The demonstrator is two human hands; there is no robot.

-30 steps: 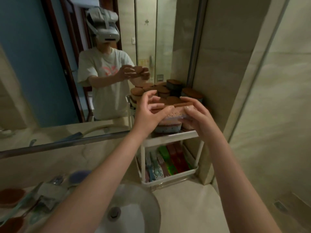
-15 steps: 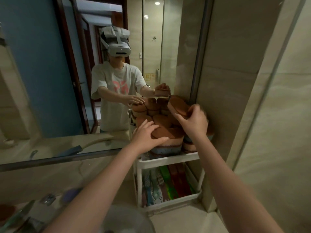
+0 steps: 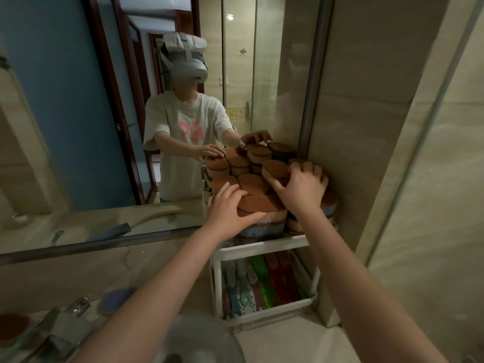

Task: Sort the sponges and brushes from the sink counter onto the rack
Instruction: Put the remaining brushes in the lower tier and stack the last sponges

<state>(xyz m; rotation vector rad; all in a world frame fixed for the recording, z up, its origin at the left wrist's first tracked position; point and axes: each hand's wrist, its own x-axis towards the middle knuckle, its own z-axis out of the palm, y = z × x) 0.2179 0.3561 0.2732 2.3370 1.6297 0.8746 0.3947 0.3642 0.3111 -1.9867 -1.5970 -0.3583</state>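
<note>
Every one of the stacked oval foam sponges (image 3: 252, 183) on the upper shelf has a rust-brown scouring top. The front oval sponge (image 3: 258, 203) is peachy-pink underneath with tiny dark speckles, and the blue foam sponge (image 3: 259, 229) below it is speckled too. The highest oval sponge (image 3: 276, 167) is brown on top with a tan side. The two-shelf rack (image 3: 262, 248) is plain white. Its lower shelf is loud: long plastic brushes (image 3: 264, 284) in green, red and teal-blue with white dots. There's a blurry purple oval sponge (image 3: 115, 299) on the beige stone counter (image 3: 288, 344).
</note>
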